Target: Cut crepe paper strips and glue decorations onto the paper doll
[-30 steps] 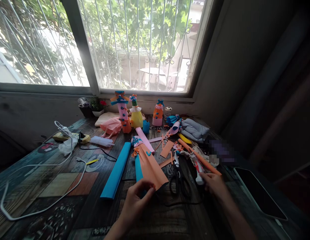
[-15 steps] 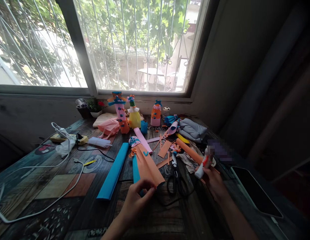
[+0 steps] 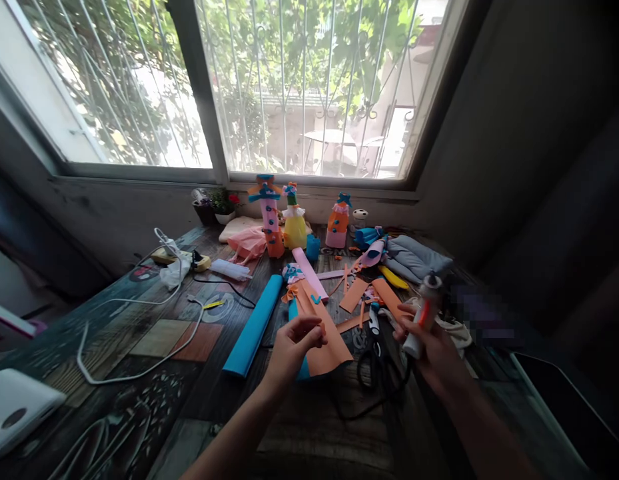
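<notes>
Remote view: I've got the right hand (image 3: pixel 436 348) wrapped round a glue gun (image 3: pixel 430 297), near right. Left hand (image 3: pixel 294 343), near centre: curled, thumb by fingertips, can't tell if gripping. Orange paper (image 3: pixel 335 353) beside it, between blue roll (image 3: pixel 255 323) left, scissors (image 3: pixel 377 363) right. Far: yellow figure (image 3: pixel 295 230) upright.

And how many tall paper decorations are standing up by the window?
3: a pink tower on the left, a yellow bottle beside it, and an orange bottle farther right. More could be hidden.
</notes>
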### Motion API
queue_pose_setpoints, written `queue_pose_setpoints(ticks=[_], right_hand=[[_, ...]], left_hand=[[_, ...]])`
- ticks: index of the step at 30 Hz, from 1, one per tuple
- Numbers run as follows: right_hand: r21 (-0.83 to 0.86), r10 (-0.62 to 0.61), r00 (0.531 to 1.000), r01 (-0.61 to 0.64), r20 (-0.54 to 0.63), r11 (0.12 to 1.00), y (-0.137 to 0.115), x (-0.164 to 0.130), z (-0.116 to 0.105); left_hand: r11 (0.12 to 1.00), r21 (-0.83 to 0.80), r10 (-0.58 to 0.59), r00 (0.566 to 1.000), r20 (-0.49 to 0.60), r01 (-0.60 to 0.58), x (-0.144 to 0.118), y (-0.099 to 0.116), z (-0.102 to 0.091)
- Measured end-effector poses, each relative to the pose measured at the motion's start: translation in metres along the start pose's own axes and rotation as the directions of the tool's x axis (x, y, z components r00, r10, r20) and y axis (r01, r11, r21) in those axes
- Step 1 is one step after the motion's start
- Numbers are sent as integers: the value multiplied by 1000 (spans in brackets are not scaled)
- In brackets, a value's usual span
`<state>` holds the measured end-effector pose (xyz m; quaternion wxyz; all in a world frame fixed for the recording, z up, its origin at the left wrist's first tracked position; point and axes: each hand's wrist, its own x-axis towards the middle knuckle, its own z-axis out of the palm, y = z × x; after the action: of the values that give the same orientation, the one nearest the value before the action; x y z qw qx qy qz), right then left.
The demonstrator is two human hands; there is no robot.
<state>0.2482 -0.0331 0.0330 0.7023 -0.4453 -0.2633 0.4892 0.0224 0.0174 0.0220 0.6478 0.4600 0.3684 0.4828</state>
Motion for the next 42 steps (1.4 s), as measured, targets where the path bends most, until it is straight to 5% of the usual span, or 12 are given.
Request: queue_pose_setpoints(ticks=[5,11,17,22,30,42], right_hand=[[-6,150,989,-150,3,989,14,-2,0],[-301,27,994,6,105,954,26,-24,6],[-504,25,982,73,185,860,31,-44,17],[-505,59,968,75,245,860,34,-52,17],[-488,58,970,66,236,871,37,-60,19],[-506,159,982,-85,103,858,45,-55,6]], left_hand=[[1000,-21,-17,999,-38,17,-5,-6,-11],[967,220,125,991,40,-130,-22,-10,-4],[740,497,389,891,233,-453,-35,-16,4],[709,481,403,856,323,-515,-40,-15,8],[783,526,298,942,151,-332,-42,-13,7],[762,503,449,893,42,-407,-25,-7,-14]])
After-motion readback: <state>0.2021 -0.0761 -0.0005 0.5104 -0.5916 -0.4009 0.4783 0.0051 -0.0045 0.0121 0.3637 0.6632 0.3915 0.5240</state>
